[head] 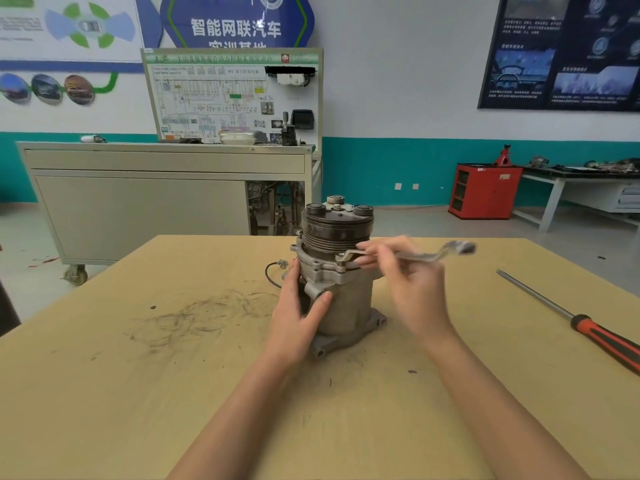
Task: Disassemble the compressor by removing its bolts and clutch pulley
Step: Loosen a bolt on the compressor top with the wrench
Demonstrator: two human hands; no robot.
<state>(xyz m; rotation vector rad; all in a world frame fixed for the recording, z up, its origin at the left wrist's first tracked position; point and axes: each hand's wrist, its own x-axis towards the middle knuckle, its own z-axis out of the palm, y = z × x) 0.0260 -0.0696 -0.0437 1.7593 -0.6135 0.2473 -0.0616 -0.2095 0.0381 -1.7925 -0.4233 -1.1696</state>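
Left of my right hand (415, 289) pinching the wrench (462, 247), my left hand (298, 317) grips the compressor (346, 306); keep it braced.

- table (104, 393): pale wood top, dark scribbled scuffs to the left of the left hand (298, 317).
- compressor (346, 306): stands upright on the top, between both hands, its side gripped by the left hand.
- cable (272, 276): thin black loop lying just beyond the left hand.
- screwdriver (588, 327): lies flat, well to the right of the right hand (415, 289), orange-and-black handle nearer the person.
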